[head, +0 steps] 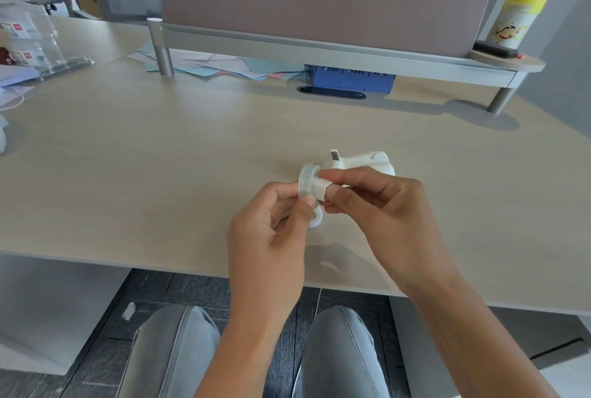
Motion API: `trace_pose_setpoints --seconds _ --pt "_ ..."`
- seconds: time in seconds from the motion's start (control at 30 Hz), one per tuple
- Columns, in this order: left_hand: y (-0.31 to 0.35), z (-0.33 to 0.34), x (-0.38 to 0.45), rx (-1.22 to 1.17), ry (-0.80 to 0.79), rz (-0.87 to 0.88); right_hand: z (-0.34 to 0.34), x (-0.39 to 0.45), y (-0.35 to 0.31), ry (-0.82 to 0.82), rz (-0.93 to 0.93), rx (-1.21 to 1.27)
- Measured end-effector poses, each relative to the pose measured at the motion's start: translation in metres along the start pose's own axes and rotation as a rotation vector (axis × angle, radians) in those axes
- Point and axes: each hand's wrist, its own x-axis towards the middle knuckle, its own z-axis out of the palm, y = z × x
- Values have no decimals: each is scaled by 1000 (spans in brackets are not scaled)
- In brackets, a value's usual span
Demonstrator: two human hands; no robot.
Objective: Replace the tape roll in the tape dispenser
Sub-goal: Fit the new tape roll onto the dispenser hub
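A clear tape roll [306, 181] is held upright above the desk, pinched at its lower edge by my left hand [271, 225]. My right hand [374, 202] grips a white strip or core piece [320, 189] sticking out of the roll's side. Behind my right fingers the white tape dispenser [364, 162] stands on the desk, its cutter end pointing left and its lower part hidden by my hand. A second small white roll [316, 218] lies on the desk under my hands, mostly covered.
The pale wooden desk [160, 174] has its front edge just under my wrists. A raised shelf [319, 52] runs along the back, with papers [224, 67] and a blue box [351, 79] beneath it and a yellow canister [516, 22] on its right end. Clear organisers [35, 43] stand far left.
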Motion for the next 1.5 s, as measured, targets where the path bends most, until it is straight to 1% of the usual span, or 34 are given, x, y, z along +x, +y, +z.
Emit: trace_pose_setpoints --seconds 0.27,0.47,0.53,0.63,0.73,0.8,0.87,0.93,1.0,1.07,1.2,1.5 --pt "-3 -2 1 -8 -26 -39 -4 3 5 -62 -121 -89" --pt "-5 -4 1 -12 -40 -57 -5 3 6 -92 -193 -211" --pt "-3 -2 -1 -9 -33 -31 -6 4 4 -65 -166 -160" --pt "-2 3 -2 -12 -29 -6 -5 1 -3 24 -59 -20" --pt "-1 5 -3 -85 -12 -15 -5 -3 -3 107 17 -57" --pt "0 6 -5 -194 -18 -73 -7 -3 -1 71 57 -97" --pt "2 5 -5 -276 -24 -121 -9 -3 0 -30 101 -60" --pt "3 4 -5 -274 -40 -134 -11 -2 -1 -94 113 10" --pt "4 2 -6 -230 -49 -133 -13 -3 -3 -125 98 63" --pt "4 0 -5 -206 -43 -117 -13 -4 -2 -132 72 89" --pt "3 -4 -2 -144 -45 -54 -14 -4 1 -90 56 142" --pt "5 -3 -2 -148 -35 -66 -8 -3 3 -89 50 245"
